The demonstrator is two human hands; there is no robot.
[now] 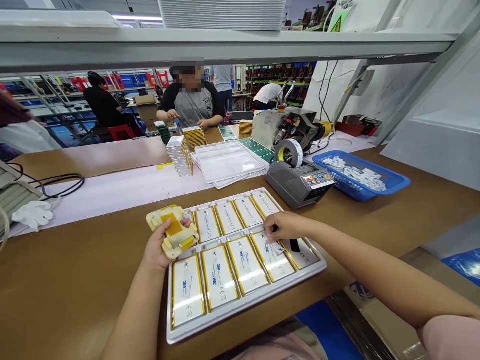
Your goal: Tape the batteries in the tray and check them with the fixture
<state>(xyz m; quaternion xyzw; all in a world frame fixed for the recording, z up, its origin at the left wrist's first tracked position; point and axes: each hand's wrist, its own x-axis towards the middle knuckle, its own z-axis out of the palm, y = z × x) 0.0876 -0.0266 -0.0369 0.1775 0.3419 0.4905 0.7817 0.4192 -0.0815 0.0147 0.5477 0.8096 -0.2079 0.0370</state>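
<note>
My left hand (159, 245) is closed around a cream-coloured plastic fixture (153, 220) with yellow tape strips, held just above the left side of a white tray (247, 303). Flat pouch battery cells (219, 275) with yellow edges lie in two rows in the tray, several carrying blue 3M print. My right hand (287, 225) is over the right part of the tray with its fingertips pinched together. A small dark bit shows at those fingers, but I cannot make out what they hold. Below them a small white tab (278, 248) lies over a cell. Beside it, a black patch (295, 245) sits on the front-right cell.
Behind the tray stands a grey tape dispenser (300, 181) with a tape roll (289, 152). A blue basket (397, 181) of white pieces is to its right. Stacked clear trays (228, 162) and stacked cells (180, 155) lie farther back. A co-worker (193, 105) sits opposite, beneath a shelf beam (225, 47).
</note>
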